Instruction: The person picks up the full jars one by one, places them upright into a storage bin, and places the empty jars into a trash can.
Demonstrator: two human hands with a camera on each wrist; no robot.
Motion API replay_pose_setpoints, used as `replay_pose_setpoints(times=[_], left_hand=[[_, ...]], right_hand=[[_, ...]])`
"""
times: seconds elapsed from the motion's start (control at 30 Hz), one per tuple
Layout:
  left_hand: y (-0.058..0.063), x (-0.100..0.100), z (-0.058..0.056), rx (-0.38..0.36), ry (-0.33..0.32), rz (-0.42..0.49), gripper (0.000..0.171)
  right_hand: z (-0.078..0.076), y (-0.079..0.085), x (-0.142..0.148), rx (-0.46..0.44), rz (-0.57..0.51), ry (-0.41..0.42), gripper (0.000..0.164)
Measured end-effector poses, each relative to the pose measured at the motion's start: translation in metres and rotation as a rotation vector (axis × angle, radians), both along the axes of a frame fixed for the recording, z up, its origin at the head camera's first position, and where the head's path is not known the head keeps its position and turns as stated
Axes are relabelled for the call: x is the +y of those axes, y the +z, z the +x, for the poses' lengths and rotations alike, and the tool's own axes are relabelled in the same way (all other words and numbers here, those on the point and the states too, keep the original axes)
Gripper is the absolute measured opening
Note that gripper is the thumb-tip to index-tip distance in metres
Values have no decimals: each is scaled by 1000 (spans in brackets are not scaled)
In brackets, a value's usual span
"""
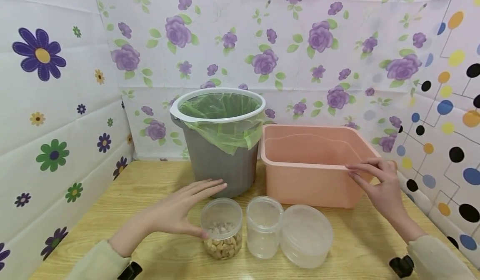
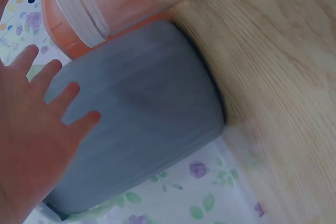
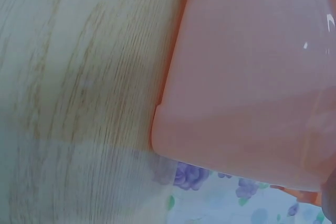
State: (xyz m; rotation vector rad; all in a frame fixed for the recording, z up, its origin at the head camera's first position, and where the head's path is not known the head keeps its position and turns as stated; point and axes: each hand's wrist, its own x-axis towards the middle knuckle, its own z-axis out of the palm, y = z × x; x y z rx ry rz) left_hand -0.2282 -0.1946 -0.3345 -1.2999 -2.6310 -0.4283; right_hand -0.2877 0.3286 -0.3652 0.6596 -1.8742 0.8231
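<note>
My left hand [image 1: 176,207] is spread with straight fingers beside a clear round jar [image 1: 222,219] partly filled with tan, curved nuts [image 1: 225,246]. Its thumb tip overlaps the jar's left side in the head view, while the other fingers reach past behind it. In the left wrist view the fingers [image 2: 65,98] are apart and hold nothing. On the right, my right hand [image 1: 382,184] has its extended fingertips at the front right rim of a pink plastic basin [image 1: 311,184]. Only a bit of a finger [image 3: 329,198] shows in the right wrist view.
A grey bin [image 1: 225,167] lined with a green bag [image 1: 240,134] stands behind the jars. Right of the nut jar are a narrower clear jar [image 1: 263,238] and a wide, low lidded container [image 1: 307,240]. Patterned cloth hangs around the wooden table [image 1: 157,180].
</note>
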Motion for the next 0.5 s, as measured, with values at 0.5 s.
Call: replay_pose_setpoints(times=[0.5], left_hand=[[-2, 20, -14, -188, -69, -41, 105]], right_hand=[[4, 1, -5, -16, -30, -23, 37]])
